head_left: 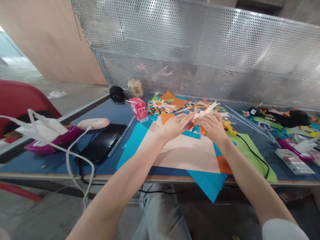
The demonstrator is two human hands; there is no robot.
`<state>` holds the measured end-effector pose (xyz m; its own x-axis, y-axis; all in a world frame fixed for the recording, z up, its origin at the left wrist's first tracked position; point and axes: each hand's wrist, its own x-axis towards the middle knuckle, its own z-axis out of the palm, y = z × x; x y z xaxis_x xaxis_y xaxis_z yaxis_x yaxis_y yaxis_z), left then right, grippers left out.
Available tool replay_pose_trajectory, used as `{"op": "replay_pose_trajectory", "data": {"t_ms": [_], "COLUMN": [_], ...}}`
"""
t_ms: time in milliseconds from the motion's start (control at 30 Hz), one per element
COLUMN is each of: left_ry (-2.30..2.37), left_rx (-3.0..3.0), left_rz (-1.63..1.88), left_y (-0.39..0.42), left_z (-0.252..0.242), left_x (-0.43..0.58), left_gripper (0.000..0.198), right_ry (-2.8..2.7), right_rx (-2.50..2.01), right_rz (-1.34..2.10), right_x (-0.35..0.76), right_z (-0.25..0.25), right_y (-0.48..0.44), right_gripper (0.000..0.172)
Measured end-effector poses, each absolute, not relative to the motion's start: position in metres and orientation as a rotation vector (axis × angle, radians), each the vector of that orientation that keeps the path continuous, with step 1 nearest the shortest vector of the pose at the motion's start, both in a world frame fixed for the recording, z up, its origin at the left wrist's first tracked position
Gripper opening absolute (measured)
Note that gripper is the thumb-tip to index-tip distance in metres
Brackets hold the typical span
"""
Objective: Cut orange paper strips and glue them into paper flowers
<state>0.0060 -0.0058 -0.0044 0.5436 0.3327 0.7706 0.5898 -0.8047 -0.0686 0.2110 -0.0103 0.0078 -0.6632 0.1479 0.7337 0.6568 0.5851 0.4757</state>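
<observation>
My left hand [176, 126] and my right hand [211, 126] meet above the stacked sheets, fingertips almost touching. Between them is a pale cream paper cutout [212, 107] with pointed, petal-like strips rising over my right fingers. My right hand is closed on it; my left index finger stretches along its near side while the other fingers curl in, partly hidden. Beneath the hands lie a blue paper strip [191, 134] with a curved cut and orange scraps. A large cream sheet [185, 155] lies under my wrists. Beside my right wrist is a yellow glue gun [229, 128] with a black cord.
A paper flower [160, 104] lies among scraps behind a pink drink carton [139, 110]. On the left are a black phone [103, 141], a white cabled device [93, 123] and a purple tissue pack [52, 141]. A perforated metal panel [200, 50] stands behind; more scraps lie right.
</observation>
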Motion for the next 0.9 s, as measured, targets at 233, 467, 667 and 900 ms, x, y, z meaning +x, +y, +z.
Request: {"op": "replay_pose_trajectory", "data": {"t_ms": [233, 467, 667, 900], "left_ry": [-0.704, -0.798, -0.984, -1.117], "left_rx": [-2.409, -2.467, -2.541, -2.61], "left_rz": [-1.098, -1.015, -1.082, -1.823], "left_y": [-0.005, -0.009, -0.005, 0.013], "left_z": [-0.004, -0.001, 0.0, -0.001], "left_x": [0.006, 0.007, 0.003, -0.011], "left_gripper": [0.057, 0.052, 0.051, 0.058], "right_ry": [-2.158, -2.164, -2.206, -1.795], "right_rx": [-0.613, -0.584, -0.733, -0.95], "right_rz": [-0.937, -0.838, -0.741, 0.121], "right_x": [0.209, 0.207, 0.21, 0.205], "right_z": [0.007, 0.007, 0.005, 0.006], "right_y": [-0.011, -0.009, -0.008, -0.003], "right_gripper": [0.029, 0.032, 0.026, 0.038]}}
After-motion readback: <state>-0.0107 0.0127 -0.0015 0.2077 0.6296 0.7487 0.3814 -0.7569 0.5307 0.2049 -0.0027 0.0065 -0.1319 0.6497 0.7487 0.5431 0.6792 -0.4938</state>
